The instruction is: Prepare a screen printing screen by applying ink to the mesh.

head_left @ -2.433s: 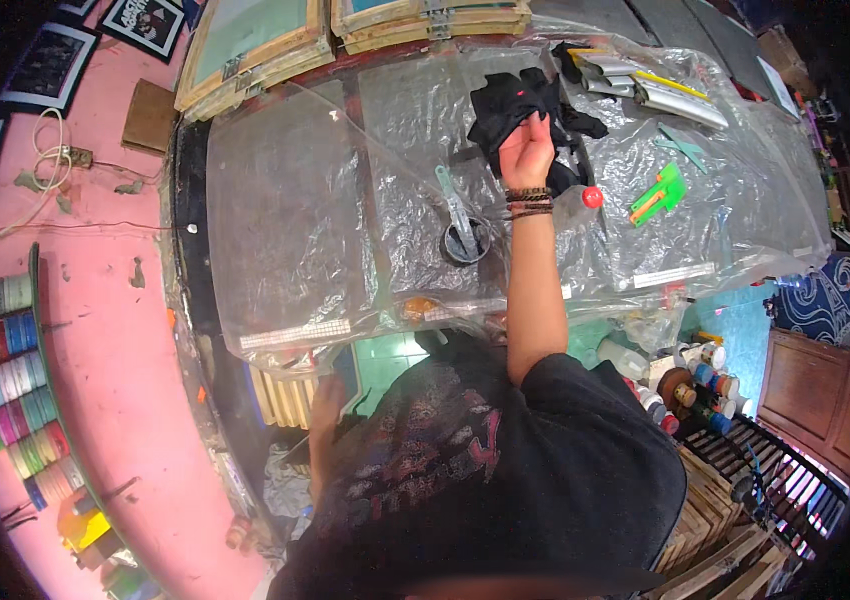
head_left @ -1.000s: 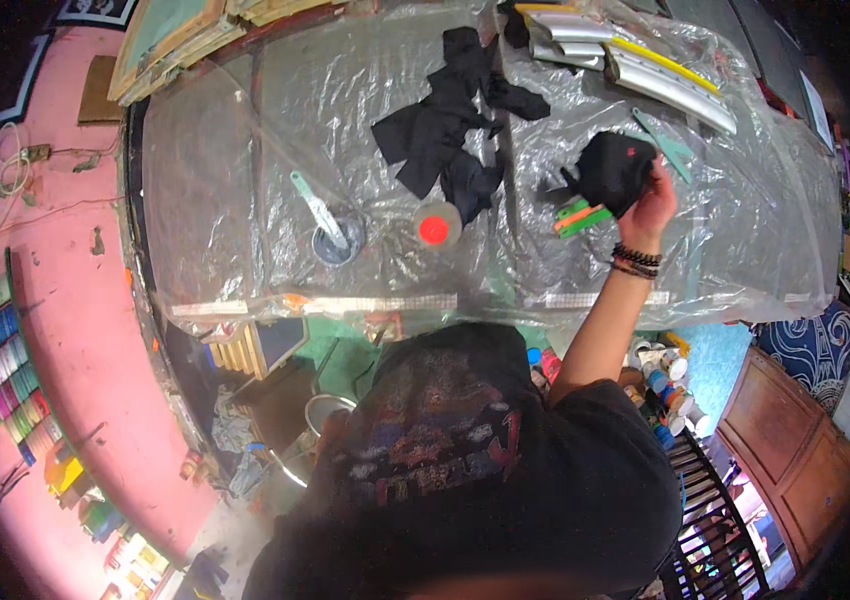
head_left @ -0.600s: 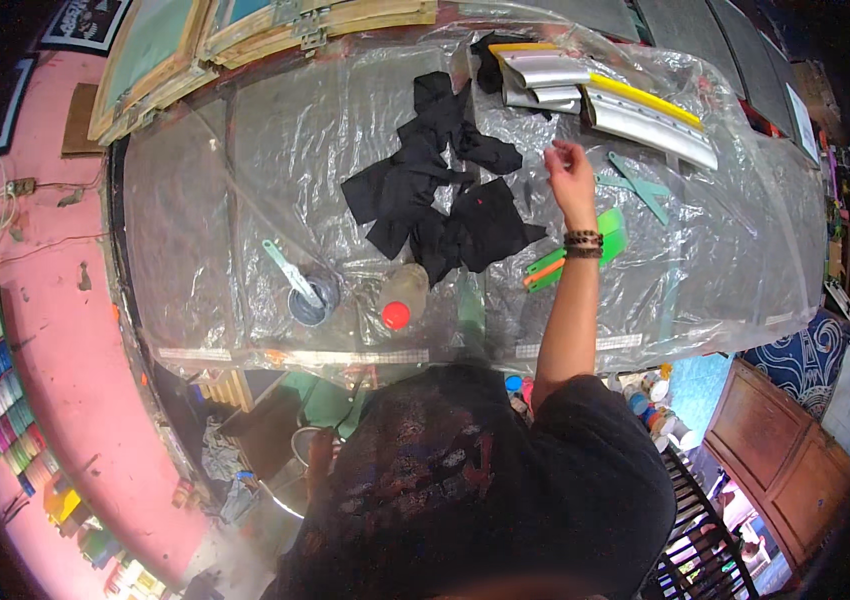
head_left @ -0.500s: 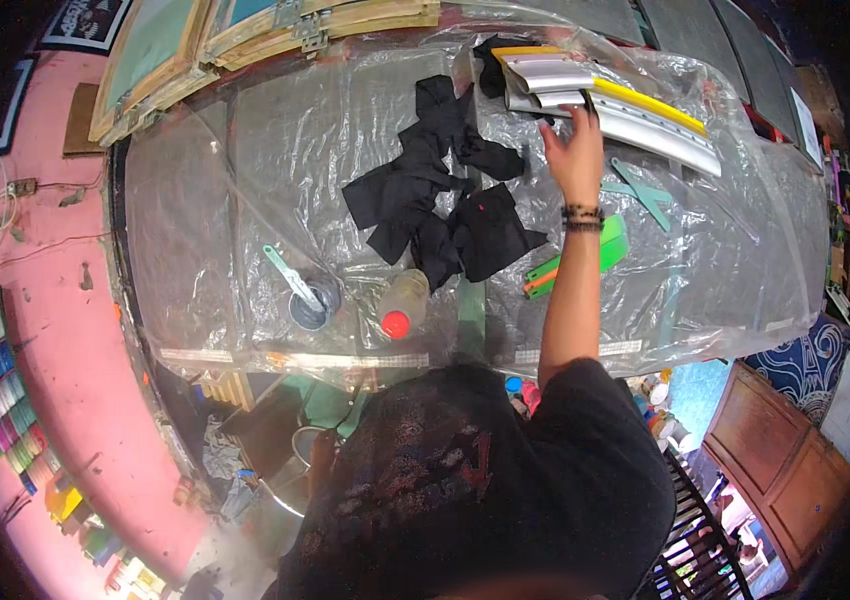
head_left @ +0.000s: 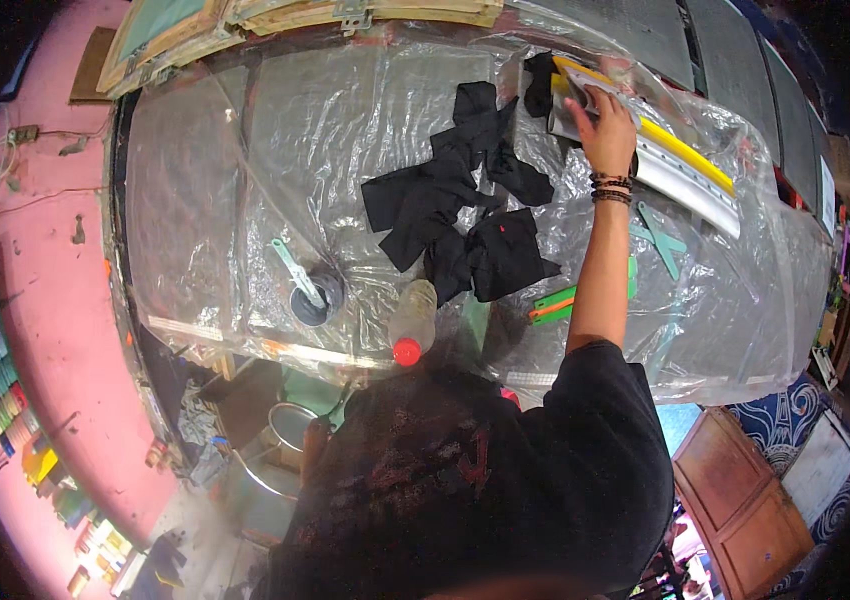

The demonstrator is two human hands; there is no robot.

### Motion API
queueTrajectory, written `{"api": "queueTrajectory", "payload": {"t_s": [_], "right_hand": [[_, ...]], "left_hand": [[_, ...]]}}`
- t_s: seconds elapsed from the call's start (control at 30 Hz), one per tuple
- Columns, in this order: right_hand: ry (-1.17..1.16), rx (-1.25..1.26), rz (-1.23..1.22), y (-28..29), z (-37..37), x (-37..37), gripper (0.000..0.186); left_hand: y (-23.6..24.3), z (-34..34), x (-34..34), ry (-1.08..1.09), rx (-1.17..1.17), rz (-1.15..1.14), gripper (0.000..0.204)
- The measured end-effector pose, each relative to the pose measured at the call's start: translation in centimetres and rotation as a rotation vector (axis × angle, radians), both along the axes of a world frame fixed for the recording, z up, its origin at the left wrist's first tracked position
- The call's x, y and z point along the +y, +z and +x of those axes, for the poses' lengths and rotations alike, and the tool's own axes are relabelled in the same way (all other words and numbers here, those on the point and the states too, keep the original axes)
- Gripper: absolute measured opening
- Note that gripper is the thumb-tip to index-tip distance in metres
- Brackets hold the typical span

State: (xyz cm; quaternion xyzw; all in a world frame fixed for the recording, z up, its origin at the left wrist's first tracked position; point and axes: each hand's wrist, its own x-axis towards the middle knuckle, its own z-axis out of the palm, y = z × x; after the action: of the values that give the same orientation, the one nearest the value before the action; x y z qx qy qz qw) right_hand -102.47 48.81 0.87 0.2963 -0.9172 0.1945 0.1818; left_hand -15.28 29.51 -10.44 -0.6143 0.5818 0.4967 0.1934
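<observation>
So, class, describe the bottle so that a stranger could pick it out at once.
Start with the big plastic-covered table and move to its near edge. Just right of the grey cup with a spatula leaning in it is the bottle. It is see-through, and its bright red cap sets it apart from the cup and the black cloths beyond it.

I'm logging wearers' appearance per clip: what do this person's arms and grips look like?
The right grip is ungloved, with dark beaded bracelets at its wrist. The right forearm is bare below a short black sleeve. The left grip is too dim and small to make out details.
</observation>
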Motion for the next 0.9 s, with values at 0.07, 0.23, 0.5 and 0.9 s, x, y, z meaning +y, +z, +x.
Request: {"api": "queueTrajectory", "payload": {"t_s": [0.07,0.23,0.5,0.9], "right_hand": [[-0.072,0.029,-0.096,-0.3,-0.5,0.6,0.043],[-0.043,0.058,-0.165,-0.8,-1.1,0.6,0.041],[0.049,0.093,0.069,-1.9,0.9,0.8,0.040],[0.015,0.073,0.013,1.0,2.1,0.9,0.040]], "left_hand": [[1.1,-1.7,0.2,-0.222,-0.075,-0.089,0.032],[4.3,-4.5,-0.6,-0.363,-0.090,-0.107,0.036],[5.4,-6.8,0.4,-0.104,-0.086,-0.036,0.034],[4.0,-6.1,0.6,0.031,0.075,0.016,0.034]]}}
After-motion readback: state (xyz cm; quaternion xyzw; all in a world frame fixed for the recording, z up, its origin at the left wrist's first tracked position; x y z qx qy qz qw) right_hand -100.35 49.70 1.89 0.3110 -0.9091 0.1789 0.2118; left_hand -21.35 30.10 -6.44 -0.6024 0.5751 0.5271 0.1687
